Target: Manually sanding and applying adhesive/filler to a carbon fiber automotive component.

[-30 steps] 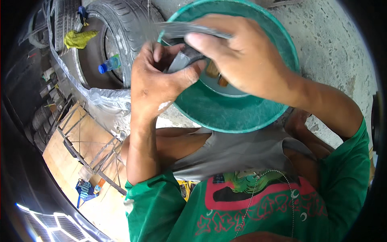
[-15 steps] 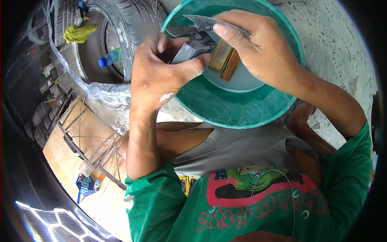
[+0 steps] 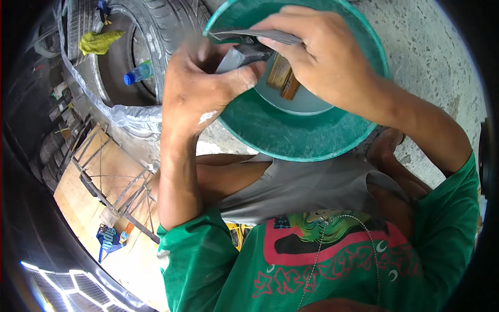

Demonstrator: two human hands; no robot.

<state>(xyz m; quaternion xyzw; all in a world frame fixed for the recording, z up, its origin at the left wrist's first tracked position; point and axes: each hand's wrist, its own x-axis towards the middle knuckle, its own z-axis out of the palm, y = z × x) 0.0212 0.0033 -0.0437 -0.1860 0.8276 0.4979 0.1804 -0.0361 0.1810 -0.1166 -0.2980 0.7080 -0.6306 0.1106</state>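
My left hand (image 3: 195, 91) grips a dark grey, angular piece (image 3: 238, 57) with a flat, lighter side; its exact kind does not show. Closed above it, my right hand (image 3: 330, 60) pinches a thin grey sheet (image 3: 254, 35) that looks like sandpaper, between thumb and fingers. The sheet spans over the piece; whether they touch I cannot tell. Both hands are over a green basin (image 3: 306, 143) holding cloudy water. Two brown wooden pieces (image 3: 280, 75) lie side by side in it, partly hidden by my right hand. White smears mark my left hand.
Left of the basin lies a tyre (image 3: 166, 31) with a blue-capped bottle (image 3: 138, 74) inside and a yellow-green cloth (image 3: 100, 41) near it. A metal wire frame (image 3: 117, 195) stands on a wooden board (image 3: 78, 192) at the left. Rough concrete floor (image 3: 431, 62) extends right.
My right hand has shifted slightly left with the sheet, which now lies flatter across the dark piece. My left hand keeps its grip, a little further left in the picture.
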